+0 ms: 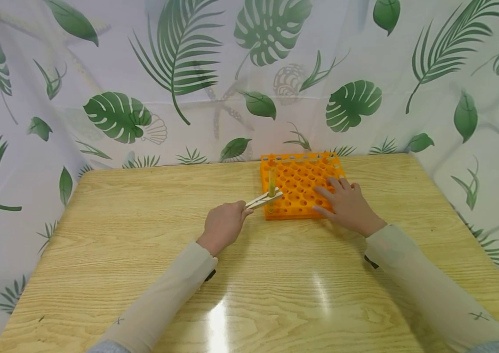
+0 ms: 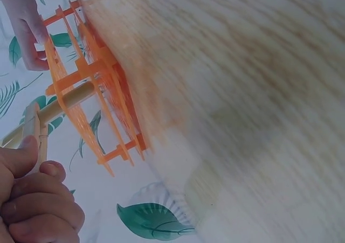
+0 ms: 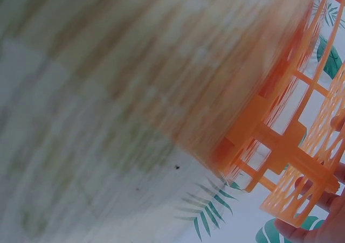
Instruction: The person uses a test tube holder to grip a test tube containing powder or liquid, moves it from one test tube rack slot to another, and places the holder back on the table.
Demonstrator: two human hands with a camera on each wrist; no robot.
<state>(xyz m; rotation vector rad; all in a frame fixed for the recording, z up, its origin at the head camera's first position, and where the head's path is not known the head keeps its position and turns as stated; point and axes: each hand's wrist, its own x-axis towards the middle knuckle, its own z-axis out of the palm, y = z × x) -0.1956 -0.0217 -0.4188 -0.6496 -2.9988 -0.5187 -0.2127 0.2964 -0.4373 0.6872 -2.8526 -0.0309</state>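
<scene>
My left hand (image 1: 224,224) grips a wooden test tube holder (image 1: 258,201) by its handle. The holder's front end clasps a test tube (image 1: 272,180) with yellowish contents. This tube stands nearly upright at the left front of an orange test tube rack (image 1: 298,214). In the left wrist view, the tube's lower part (image 2: 81,92) reaches in among the rack's tiers. My right hand (image 1: 350,207) rests on the rack's right side with its fingers spread. From the right wrist, the fingertips (image 3: 291,230) show at the top tier's edge, partly hidden by the lattice.
The rack stands near the back edge of a wood-grain table (image 1: 143,255). Behind and beside the table hangs a white cloth (image 1: 214,137) with green leaf prints. Light glares off the table's front part.
</scene>
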